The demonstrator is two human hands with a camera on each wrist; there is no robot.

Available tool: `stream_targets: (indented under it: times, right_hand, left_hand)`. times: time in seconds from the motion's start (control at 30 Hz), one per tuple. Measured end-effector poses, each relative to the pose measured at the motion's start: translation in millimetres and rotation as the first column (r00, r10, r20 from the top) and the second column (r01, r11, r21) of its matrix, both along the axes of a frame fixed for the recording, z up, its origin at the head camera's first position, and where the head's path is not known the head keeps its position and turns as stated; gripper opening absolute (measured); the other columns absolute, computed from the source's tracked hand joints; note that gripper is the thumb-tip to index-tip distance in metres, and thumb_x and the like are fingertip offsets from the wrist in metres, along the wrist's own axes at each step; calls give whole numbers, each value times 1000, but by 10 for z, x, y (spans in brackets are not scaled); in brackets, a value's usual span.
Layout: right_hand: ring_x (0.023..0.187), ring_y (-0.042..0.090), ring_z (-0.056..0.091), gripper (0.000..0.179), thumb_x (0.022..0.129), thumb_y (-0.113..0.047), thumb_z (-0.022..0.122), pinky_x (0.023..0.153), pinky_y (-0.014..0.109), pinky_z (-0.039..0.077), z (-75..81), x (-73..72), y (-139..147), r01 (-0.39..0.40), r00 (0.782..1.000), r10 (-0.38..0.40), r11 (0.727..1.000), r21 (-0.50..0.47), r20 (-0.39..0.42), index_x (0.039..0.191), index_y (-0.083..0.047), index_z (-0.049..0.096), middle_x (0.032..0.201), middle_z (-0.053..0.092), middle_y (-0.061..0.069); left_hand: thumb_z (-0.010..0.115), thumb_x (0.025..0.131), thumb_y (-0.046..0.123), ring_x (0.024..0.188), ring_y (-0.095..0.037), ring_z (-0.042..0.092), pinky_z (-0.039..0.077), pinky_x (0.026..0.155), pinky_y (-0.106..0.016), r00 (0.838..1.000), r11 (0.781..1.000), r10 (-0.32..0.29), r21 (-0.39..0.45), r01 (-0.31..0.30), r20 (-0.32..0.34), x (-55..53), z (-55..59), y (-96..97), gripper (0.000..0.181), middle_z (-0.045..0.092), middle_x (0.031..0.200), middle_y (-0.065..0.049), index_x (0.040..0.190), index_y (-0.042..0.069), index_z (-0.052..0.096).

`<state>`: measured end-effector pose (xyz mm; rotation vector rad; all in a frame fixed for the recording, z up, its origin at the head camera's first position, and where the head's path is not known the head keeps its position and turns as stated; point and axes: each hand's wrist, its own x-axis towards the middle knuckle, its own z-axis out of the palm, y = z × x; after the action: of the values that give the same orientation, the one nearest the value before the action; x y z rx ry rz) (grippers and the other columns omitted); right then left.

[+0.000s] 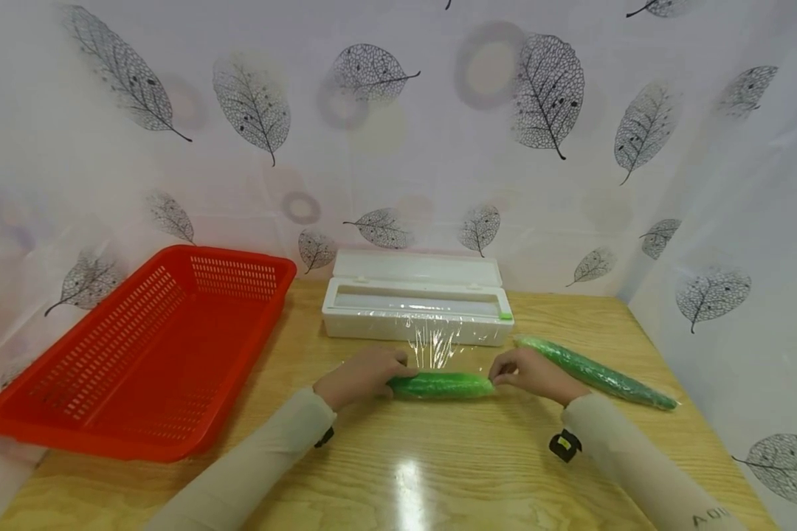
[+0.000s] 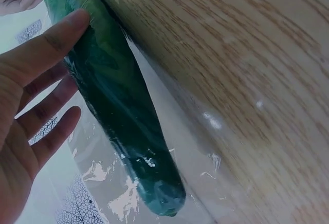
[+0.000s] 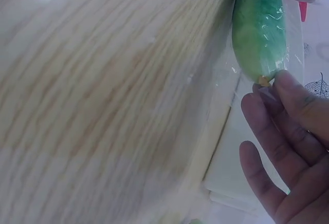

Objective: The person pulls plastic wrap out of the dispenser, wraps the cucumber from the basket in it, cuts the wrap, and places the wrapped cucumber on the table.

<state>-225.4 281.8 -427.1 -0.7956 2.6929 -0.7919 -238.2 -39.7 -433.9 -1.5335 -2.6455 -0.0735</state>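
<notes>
A green cucumber (image 1: pixel 446 385), wrapped in clear cling film (image 1: pixel 433 349), lies across the wooden table in front of the dispenser box. My left hand (image 1: pixel 365 377) grips its left part, thumb on the near side and fingers on the far side. In the left wrist view, loose film (image 2: pixel 123 203) spreads around the dark end of the cucumber (image 2: pixel 121 106). At the other end, my right hand (image 1: pixel 531 371) pinches film beside the pale tip between thumb and fingers; the right wrist view shows this hand (image 3: pixel 293 136) close up. Stretched film runs back to the box.
Behind the cucumber stands a white film dispenser box (image 1: pixel 398 327) with its lid raised. A second wrapped cucumber (image 1: pixel 604 374) lies to the right, near my right wrist. A red plastic basket (image 1: pixel 239 369) occupies the left of the table (image 1: pixel 345 479). Leaf-patterned sheeting (image 1: pixel 425 177) hangs behind.
</notes>
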Motion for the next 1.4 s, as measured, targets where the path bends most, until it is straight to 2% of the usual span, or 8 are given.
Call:
stream_targets:
  times: [0.13,0.23,0.57,0.87,0.97,1.07,1.2,1.4]
  right_hand:
    - [77,4,62,6,85,-15,66,71,22,52,-12,-20,-2,-6,1000,6,1000,-11,7,83,-11,70,84,70,-2]
    - [77,4,62,6,85,-16,66,72,22,52,-39,-33,7,-8,1000,9,999,-32,23,83,-11,69,84,70,-2]
    - [80,2,62,6,85,-13,66,75,21,53,-147,-109,91,0,991,19,990,-143,132,86,-9,69,89,70,6]
    - [80,3,64,7,86,-10,64,75,21,54,-205,-134,95,-15,990,41,982,-187,136,88,-6,69,89,71,9]
    - [81,4,63,4,85,-7,64,75,21,53,-216,-101,53,-6,996,23,982,-188,88,87,-6,67,90,69,9]
    - [88,10,62,9,83,-3,65,74,24,53,-201,-46,-5,-36,999,31,988,-153,-36,83,-12,64,96,67,7]
    - [97,22,59,21,82,1,65,78,33,53,-175,5,-76,-104,976,88,992,-70,-199,80,-19,65,105,63,7]
    - [95,22,59,22,85,3,62,73,31,52,-198,14,-92,-133,961,113,989,-63,-251,84,-18,68,104,63,8]
  left_hand:
    - [80,65,27,76,-6,52,47,68,-19,1000,1000,-9,-1,9,-17,-8,-2,-5,56,61,90,5,119,25,65]
    - [80,66,26,78,-7,54,48,69,-19,1000,1000,-1,-3,1,-5,-11,-8,-10,55,63,93,5,119,24,65]
    - [81,66,23,77,-7,53,46,67,-19,1000,1000,6,25,-7,19,-21,-25,-13,54,63,93,4,118,23,66]
    - [80,68,23,82,-8,57,49,73,-20,1000,1000,14,-4,-14,5,4,1,-14,56,64,98,4,122,24,64]
    - [80,68,24,80,-7,56,48,71,-19,1000,1000,18,-15,-18,4,17,13,-7,56,63,96,4,121,24,64]
    - [80,68,24,78,-6,55,48,70,-19,1000,999,28,-27,-28,8,25,24,0,55,62,93,5,121,25,64]
    - [79,69,24,79,-7,56,49,72,-21,999,999,38,-32,-37,21,21,31,5,57,63,94,4,123,24,62]
    - [79,70,25,81,-9,58,50,73,-21,999,999,28,-33,-27,24,1,24,4,57,63,97,3,124,23,61]
